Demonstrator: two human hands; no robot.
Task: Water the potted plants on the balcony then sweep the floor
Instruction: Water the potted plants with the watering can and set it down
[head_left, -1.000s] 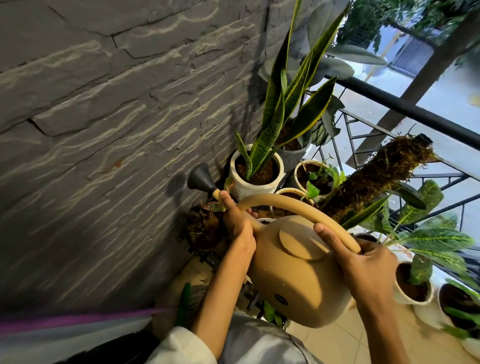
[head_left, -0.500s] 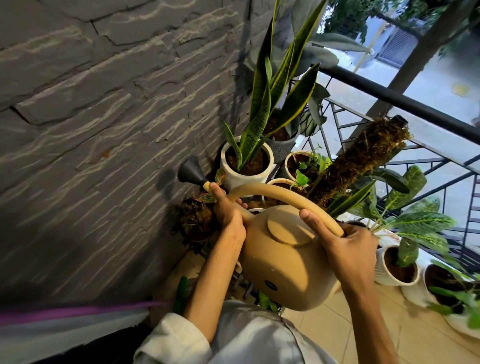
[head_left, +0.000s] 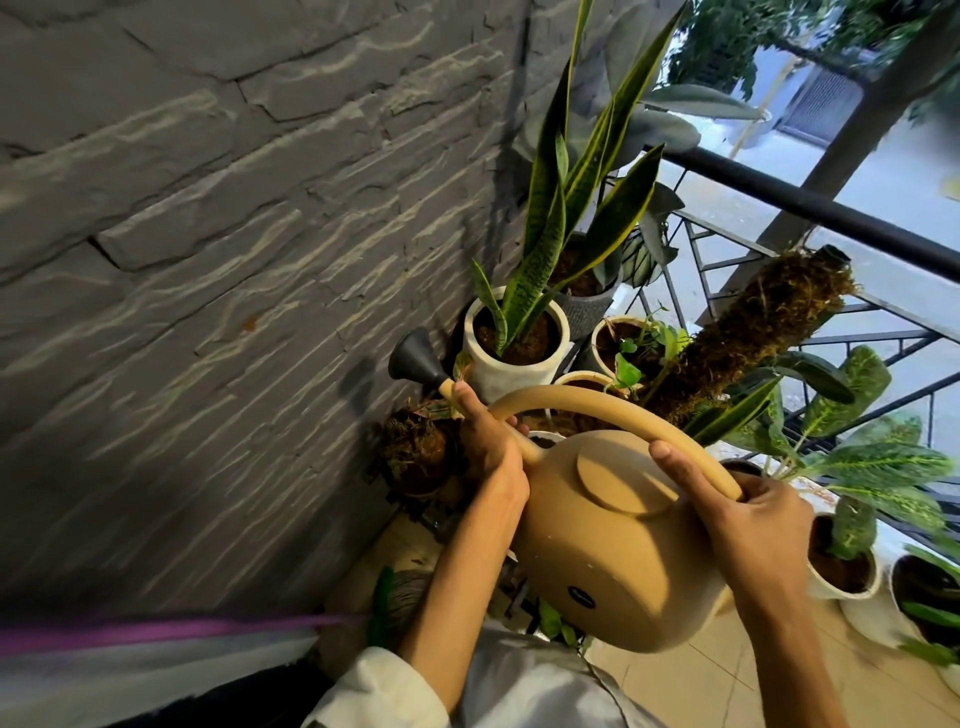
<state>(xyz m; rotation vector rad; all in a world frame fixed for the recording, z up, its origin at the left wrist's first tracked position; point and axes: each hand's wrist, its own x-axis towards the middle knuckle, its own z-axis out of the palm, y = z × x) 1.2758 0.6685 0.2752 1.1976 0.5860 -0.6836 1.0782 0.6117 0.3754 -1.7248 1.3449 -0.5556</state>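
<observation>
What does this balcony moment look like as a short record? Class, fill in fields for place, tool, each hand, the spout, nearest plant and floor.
place: balcony corner, grey stone wall, black metal railing
tool: round tan plastic watering can, tilted
left hand: grips the spout neck
right hand: grips the arched handle's rear end
spout: black rose head, beside the wall
nearest plant: snake plant in white ceramic pot
floor: beige tiles

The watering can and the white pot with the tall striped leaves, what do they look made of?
Watering can: probably plastic, a matte tan body moulded smooth in one piece, with a black spout head. White pot: likely glazed ceramic or stone-look, pale with faint marbling and a thick rim; the picture cannot settle which.
</observation>
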